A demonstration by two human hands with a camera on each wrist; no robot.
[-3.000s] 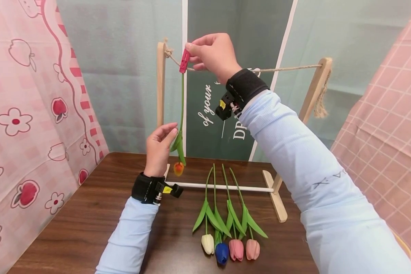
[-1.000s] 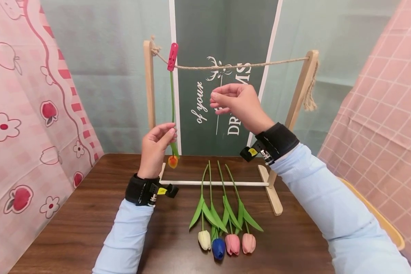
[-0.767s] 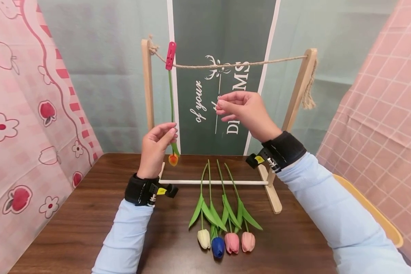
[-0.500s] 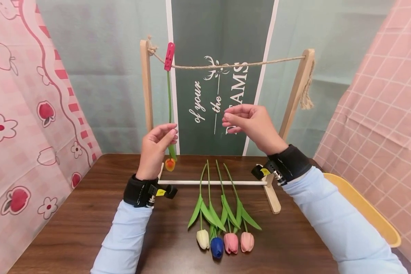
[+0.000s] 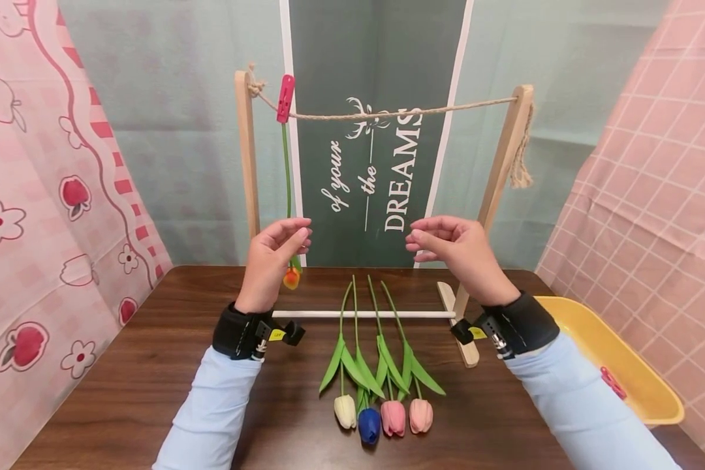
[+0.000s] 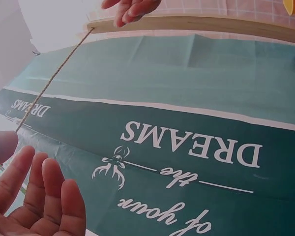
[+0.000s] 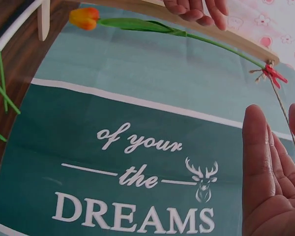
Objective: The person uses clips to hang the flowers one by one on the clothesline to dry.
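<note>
Tray [image 5: 587,326] of yellow plastic, four o'clock in the head view, and red clothespins [image 5: 613,383] peek out inside it, too small to count, with the right sleeve [image 5: 576,398] blocking part! Eleven o'clock: another red clothespin [image 5: 285,98] pins the orange-yellow tulip [image 5: 291,279] to the rope [image 5: 341,118], bloom down, some leaf and stem hidden behind the left hand [image 5: 270,261]. That hand is relaxed, fingers softly bent, nothing in its grip; right hand [image 5: 467,254] the same! At six o'clock lie four tulips [image 5: 393,418], white, blue and two pink.
</note>
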